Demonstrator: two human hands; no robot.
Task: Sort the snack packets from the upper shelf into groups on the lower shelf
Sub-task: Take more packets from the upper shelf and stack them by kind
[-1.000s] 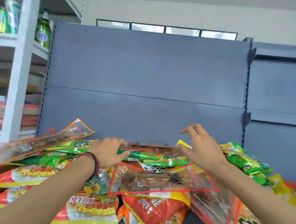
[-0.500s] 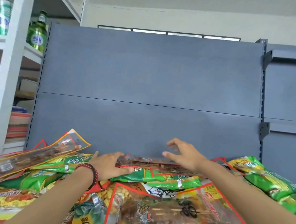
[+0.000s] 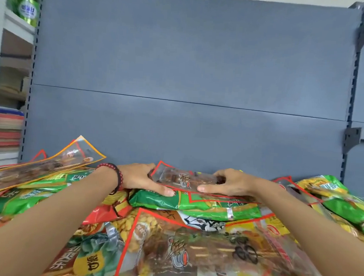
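Observation:
A heap of snack packets covers the shelf in front of me. At the back of the heap lies a clear red-edged packet (image 3: 185, 179) with brown snacks inside. My left hand (image 3: 140, 178) grips its left end and my right hand (image 3: 230, 184) grips its right end, thumbs toward me. Under it lies a green packet (image 3: 191, 204). A bigger clear red-edged packet (image 3: 211, 254) lies nearest me, between my forearms. The lower shelf is out of view.
A grey back panel (image 3: 192, 74) rises behind the heap. Another clear packet (image 3: 45, 165) with an orange edge sticks up at the left, and green and yellow packets (image 3: 336, 200) are piled at the right. A white rack with green bottles (image 3: 27, 8) stands at far left.
Both hands have closed in on the ends of the clear red-edged packet and taken hold of it. The view has moved closer to the heap.

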